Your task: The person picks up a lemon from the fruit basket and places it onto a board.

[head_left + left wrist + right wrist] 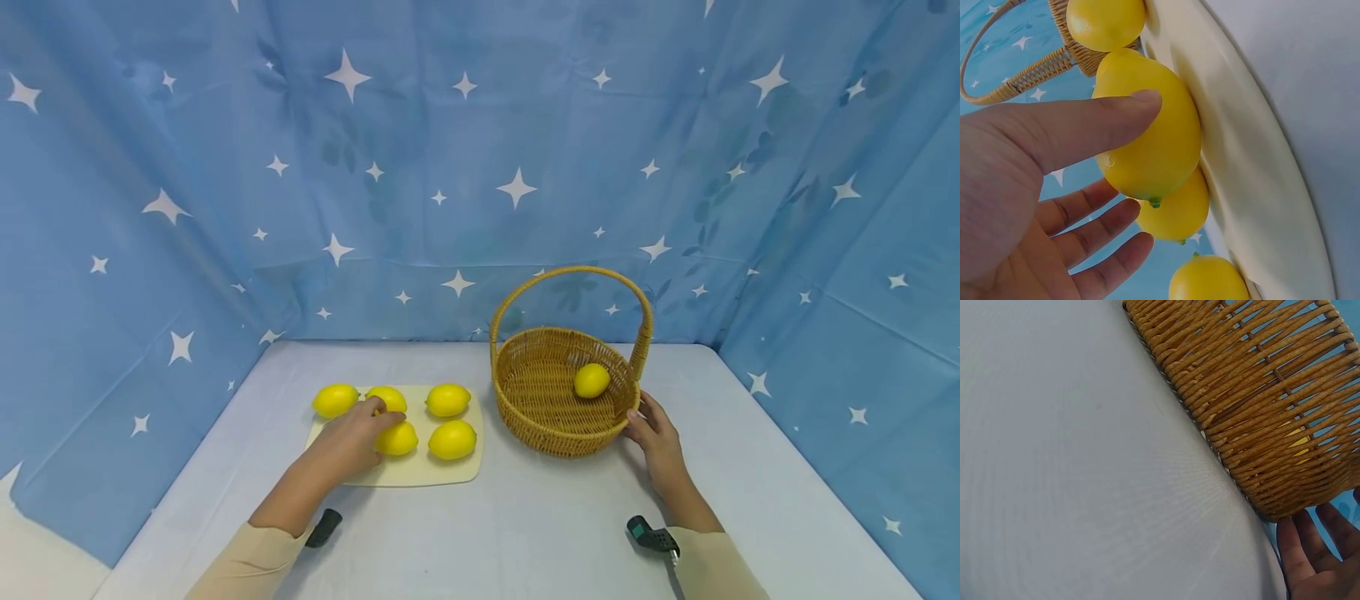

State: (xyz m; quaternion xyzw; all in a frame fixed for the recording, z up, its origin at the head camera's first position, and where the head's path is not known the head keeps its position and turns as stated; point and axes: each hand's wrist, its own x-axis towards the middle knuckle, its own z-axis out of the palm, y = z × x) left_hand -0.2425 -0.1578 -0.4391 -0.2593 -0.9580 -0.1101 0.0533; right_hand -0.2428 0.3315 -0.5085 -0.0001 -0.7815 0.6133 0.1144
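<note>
My left hand [352, 437] is over the left part of a cream board [453, 475]. Its thumb lies across a yellow lemon [1166, 137], with the forefinger hidden behind the fruit and the other three fingers stretched out below. That same lemon [397, 439] sits in the board's front row. Several more lemons surround it, including one [452, 440] to its right and another [386, 398] just behind. My right hand [656, 433] touches the right side of a wicker basket [570, 442], its fingertips [1291, 540] against the woven wall. Inside the basket lies one lemon [592, 381].
The basket's tall arched handle [573, 271] rises above its rim. A white cloth [540, 533] covers the table. Blue star-patterned curtains [420, 225] hang along the back and both sides. A dark wrist device [651, 535] sits by the right sleeve.
</note>
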